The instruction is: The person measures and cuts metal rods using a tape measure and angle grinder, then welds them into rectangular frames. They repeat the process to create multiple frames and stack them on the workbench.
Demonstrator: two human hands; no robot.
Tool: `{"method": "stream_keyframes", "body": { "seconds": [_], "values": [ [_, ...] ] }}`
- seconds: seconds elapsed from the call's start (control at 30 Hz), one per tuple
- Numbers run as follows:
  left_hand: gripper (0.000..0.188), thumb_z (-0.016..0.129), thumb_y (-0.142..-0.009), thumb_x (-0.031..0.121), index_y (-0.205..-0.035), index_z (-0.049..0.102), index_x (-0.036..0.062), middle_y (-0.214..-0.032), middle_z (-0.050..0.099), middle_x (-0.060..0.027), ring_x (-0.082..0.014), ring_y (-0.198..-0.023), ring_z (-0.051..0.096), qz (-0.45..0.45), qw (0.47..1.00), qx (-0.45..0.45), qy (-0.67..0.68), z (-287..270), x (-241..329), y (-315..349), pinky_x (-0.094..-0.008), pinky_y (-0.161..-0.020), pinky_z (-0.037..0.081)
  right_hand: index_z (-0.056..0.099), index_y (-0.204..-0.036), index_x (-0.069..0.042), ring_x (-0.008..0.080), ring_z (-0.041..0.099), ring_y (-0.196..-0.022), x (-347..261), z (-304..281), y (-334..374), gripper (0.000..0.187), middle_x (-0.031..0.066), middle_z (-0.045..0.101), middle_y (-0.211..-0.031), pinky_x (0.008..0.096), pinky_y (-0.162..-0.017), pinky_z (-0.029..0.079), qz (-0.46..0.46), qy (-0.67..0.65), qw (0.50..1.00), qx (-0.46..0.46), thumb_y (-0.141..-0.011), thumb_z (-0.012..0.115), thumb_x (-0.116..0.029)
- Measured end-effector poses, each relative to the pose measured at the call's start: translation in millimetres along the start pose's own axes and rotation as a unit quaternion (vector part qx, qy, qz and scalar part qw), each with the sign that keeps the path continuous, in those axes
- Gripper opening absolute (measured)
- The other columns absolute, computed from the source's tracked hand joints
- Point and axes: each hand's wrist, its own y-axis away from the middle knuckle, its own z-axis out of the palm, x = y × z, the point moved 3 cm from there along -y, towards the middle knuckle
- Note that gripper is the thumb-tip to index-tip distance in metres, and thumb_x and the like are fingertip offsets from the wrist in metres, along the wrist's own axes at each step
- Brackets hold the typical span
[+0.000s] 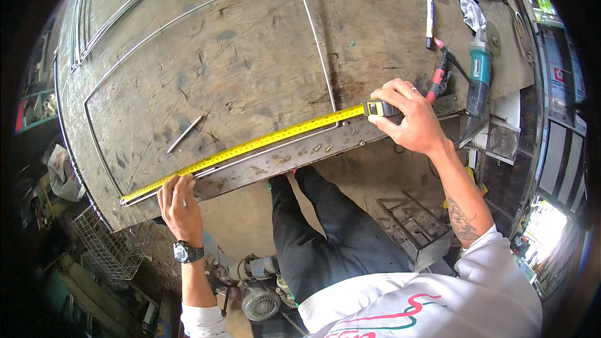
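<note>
A yellow tape measure (275, 136) is stretched along the near side of a bent metal rod frame (319, 50), which lies on the worn workbench. My right hand (413, 119) grips the black and yellow tape case at the frame's right corner. Toward the left end, my left hand (178, 203) has its fingers closed at the blade's near edge, next to the thin near rod; the fingertips partly hide what they pinch. The blade's tip lies at the frame's near left corner. A short loose metal rod (184, 134) rests inside the frame.
An angle grinder (479, 75) and a red-and-black torch (438, 78) lie at the bench's right side, near a marker (429, 22). More bent rods (116, 15) lie far left. A metal strip (288, 158) edges the bench. Below stand a motor (260, 300) and a wire basket (109, 247).
</note>
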Motion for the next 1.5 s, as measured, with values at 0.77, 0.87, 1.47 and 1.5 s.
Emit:
{"method": "stream_keyframes", "body": {
  "seconds": [0.77, 0.87, 1.47, 1.5],
  "values": [
    [0.012, 0.077, -0.091, 0.009, -0.101, 0.075, 0.0035, -0.105, 0.072, -0.0125, -0.0337, -0.100, 0.066, 0.007, 0.997, -0.046, 0.054, -6, -15, -14, -0.0453, -0.091, 0.052, 0.070, -0.116, -0.010, 0.0341, 0.066, -0.104, -4, 7, 5, 0.037, 0.0091, 0.064, -0.109, 0.0443, -0.089, 0.057, 0.021, 0.021, 0.999, 0.023, -0.087, 0.082, -0.028],
    [0.015, 0.076, -0.089, 0.007, -0.104, 0.076, 0.0028, -0.108, 0.071, -0.0129, -0.0342, -0.102, 0.065, -0.026, 0.996, -0.059, 0.064, -3, -4, -16, -0.0457, -0.094, 0.051, 0.069, -0.107, -0.009, 0.0359, 0.066, -0.102, 1, 10, 10, 0.030, 0.0124, 0.066, -0.106, 0.0447, -0.088, 0.055, 0.007, 0.027, 0.998, 0.063, -0.084, 0.079, -0.025],
    [0.017, 0.068, -0.100, 0.018, -0.106, 0.080, 0.0066, -0.105, 0.077, -0.0142, -0.0370, -0.102, 0.067, -0.010, 0.979, -0.043, 0.197, 1, -16, -8, -0.0494, -0.094, 0.053, 0.061, -0.125, -0.009, 0.0420, 0.068, -0.106, 14, 31, 21, 0.044, 0.0167, 0.058, -0.121, 0.0527, -0.087, 0.059, 0.018, 0.019, 0.998, 0.061, -0.091, 0.073, -0.035],
    [0.017, 0.069, -0.099, 0.017, -0.106, 0.080, 0.0068, -0.106, 0.077, -0.0141, -0.0371, -0.103, 0.067, 0.033, 0.988, -0.035, 0.146, 6, -20, -9, -0.0496, -0.094, 0.053, 0.062, -0.125, -0.009, 0.0415, 0.068, -0.107, 15, 29, 24, 0.044, 0.0161, 0.058, -0.122, 0.0524, -0.087, 0.059, 0.022, 0.023, 0.998, 0.061, -0.091, 0.073, -0.035]
  ]
}}
